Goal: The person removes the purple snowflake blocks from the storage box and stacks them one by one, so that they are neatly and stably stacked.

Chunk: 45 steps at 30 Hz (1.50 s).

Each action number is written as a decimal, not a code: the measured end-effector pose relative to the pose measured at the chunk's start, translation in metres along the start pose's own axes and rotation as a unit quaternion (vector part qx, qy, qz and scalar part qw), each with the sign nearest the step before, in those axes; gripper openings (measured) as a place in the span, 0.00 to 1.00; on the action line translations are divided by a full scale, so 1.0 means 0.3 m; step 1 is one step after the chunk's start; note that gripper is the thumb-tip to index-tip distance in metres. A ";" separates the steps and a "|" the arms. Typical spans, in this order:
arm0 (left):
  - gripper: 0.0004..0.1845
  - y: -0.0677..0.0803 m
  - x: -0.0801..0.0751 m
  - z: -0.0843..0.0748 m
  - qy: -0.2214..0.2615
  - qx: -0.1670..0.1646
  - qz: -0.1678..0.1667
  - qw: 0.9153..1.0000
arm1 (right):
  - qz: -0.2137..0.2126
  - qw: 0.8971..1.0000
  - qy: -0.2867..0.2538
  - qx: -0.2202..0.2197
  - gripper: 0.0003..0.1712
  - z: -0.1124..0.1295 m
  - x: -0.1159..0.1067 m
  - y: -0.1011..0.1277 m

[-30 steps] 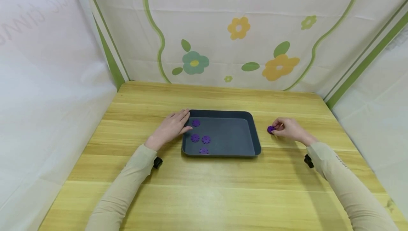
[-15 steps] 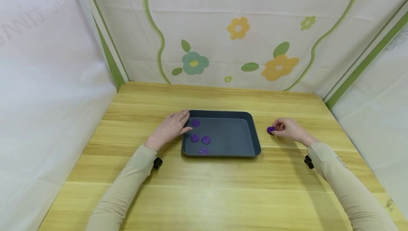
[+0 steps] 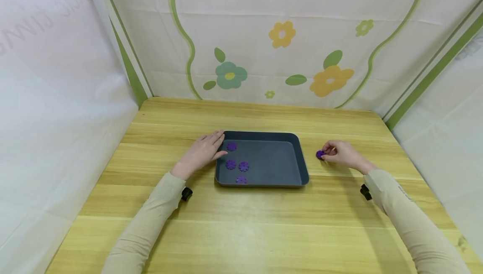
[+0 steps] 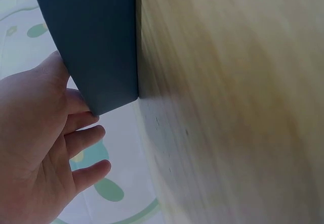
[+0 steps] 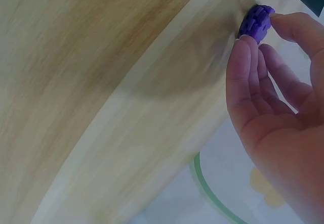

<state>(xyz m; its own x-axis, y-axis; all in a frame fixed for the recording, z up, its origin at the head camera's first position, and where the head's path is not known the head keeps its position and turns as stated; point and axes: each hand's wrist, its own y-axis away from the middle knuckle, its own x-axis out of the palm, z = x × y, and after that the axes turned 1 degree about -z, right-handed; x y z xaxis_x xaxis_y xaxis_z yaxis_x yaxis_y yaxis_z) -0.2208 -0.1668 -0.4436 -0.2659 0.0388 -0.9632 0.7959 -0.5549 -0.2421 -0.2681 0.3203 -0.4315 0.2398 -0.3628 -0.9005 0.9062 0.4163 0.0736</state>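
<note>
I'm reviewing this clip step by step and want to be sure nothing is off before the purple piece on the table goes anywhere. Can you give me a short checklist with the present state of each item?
1. Right hand has the loose purple piece between thumb and fingertips: ok, the right wrist view shows the pinch.
2. Piece lifted off the table: cannot tell; it sits at table level.
3. Left hand steadies the tray at its left edge: ok, fingers lie straight against it.
4. Free room in the tray: ok, its right half is bare.
5. Four purple pieces lie flat in the tray's left part: ok.
6. Path from piece to tray: ok, only bare table between.
</note>
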 end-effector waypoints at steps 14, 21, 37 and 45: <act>0.34 0.001 0.006 0.003 0.005 -0.003 -0.002 1.000 | -0.010 1.000 -0.001 -0.011 0.12 0.045 -0.031 -0.012; 0.34 0.000 0.006 0.004 0.010 -0.004 -0.004 1.000 | -0.013 0.999 0.000 -0.044 0.13 0.122 -0.042 -0.041; 0.35 0.002 0.001 0.002 0.014 -0.004 -0.002 1.000 | 0.030 0.993 -0.001 -0.115 0.16 0.304 -0.011 -0.118; 0.35 0.002 -0.006 -0.001 0.011 -0.006 -0.001 1.000 | 0.064 0.986 -0.008 -0.156 0.16 0.407 0.027 -0.156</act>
<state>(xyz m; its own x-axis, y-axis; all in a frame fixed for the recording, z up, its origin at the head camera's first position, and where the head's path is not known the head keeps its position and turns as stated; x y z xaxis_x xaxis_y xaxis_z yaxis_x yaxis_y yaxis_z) -0.2198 -0.1670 -0.4419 -0.2554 0.0574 -0.9651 0.8022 -0.5446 -0.2447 -0.2661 0.1961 -0.3901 0.3521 -0.3024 -0.8858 0.7184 0.6939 0.0486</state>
